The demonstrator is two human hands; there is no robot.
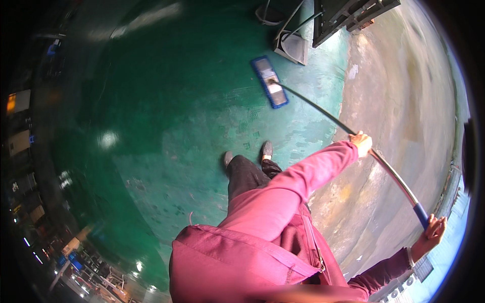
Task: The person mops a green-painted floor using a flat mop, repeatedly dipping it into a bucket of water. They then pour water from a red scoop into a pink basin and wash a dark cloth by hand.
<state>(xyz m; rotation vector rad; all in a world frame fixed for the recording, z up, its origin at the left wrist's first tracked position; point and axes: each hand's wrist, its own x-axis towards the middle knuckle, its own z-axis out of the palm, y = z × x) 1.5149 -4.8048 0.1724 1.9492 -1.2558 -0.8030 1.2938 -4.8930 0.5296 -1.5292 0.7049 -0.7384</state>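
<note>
The step in hand looks to be sweeping the flat mop (328, 115) over the green floor (177, 101). Its blue-edged head (274, 88) lies far ahead, just left of a dustpan (294, 49). The left hand (361, 144) is closed round the shaft; the right hand (434, 230), fingers partly bent, meets the blue grip (420, 214), its firmness unclear. The next stroke probably calls for a flat head, steered clear of the dustpan.

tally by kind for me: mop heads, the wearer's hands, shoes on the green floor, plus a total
Blue-edged mop head: 1
Left hand and right hand: 2
Left shoe and right shoe: 2
Total: 5
</note>
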